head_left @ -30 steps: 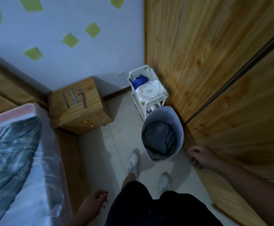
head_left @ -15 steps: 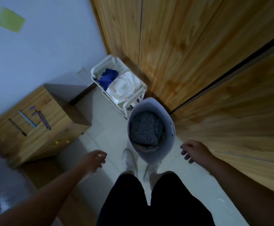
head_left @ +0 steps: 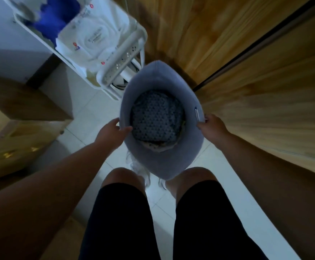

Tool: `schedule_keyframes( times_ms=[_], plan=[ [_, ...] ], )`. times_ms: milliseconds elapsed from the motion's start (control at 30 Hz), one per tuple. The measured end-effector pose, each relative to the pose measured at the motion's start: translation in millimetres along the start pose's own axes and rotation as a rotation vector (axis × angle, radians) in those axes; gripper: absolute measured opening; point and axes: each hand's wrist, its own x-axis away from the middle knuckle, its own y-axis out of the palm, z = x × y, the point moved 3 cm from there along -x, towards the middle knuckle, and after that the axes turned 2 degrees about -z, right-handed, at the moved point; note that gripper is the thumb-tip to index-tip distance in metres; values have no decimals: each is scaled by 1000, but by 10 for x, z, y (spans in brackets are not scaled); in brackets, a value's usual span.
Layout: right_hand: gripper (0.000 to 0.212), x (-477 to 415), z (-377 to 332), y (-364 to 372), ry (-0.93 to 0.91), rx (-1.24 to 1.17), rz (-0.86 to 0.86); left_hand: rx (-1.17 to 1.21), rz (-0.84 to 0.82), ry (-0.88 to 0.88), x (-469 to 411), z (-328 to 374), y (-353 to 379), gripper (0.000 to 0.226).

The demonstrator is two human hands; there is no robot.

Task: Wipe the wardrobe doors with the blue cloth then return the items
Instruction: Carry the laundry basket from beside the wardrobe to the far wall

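A grey fabric laundry basket [head_left: 164, 162] stands on the floor in front of my knees, with dark patterned clothes [head_left: 155, 117] inside. My left hand [head_left: 111, 135] grips its left rim, thumb inside. My right hand [head_left: 212, 126] holds the right rim beside a small handle loop. The blue cloth [head_left: 54, 17] lies in the top tray of a white trolley [head_left: 134, 37] at the upper left, next to a white wipes pack [head_left: 94, 35]. The wooden wardrobe doors [head_left: 246, 53] run along the right side.
A wooden bedside cabinet [head_left: 16, 117] stands at the left, close to the trolley. The white tiled floor [head_left: 89, 109] shows between cabinet, trolley and basket. My white shoes [head_left: 139, 171] are just under the basket's near edge.
I have bent down closer to the basket. Both hands, which hung free beside it, have come in and now grip its left and right rim.
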Motion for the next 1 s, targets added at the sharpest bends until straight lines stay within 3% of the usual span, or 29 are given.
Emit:
schedule_keyframes(
  times_ms=[167, 233, 467, 600, 767, 1000],
  plan=[
    [26, -287, 66, 202, 0, -1, -13, 82, -41, -22, -281, -133, 123, 18],
    [25, -295, 71, 217, -7, -11, -33, 153, -80, -46, -311, -186, 93, 17],
    [10, 176, 7, -15, -18, -23, -45, 78, -18, -20, 134, -199, -304, 24],
    [21, 847, -95, -325, -17, -59, -69, 87, -26, -14, 785, -95, -633, 21],
    [18, 1905, -308, -825, -27, -113, -107, 164, 0, 1, 1752, 126, -1142, 13],
    [18, 3092, -413, -1323, 4, -157, -39, 397, -157, -129, 2658, 331, -1549, 25]
  ],
)
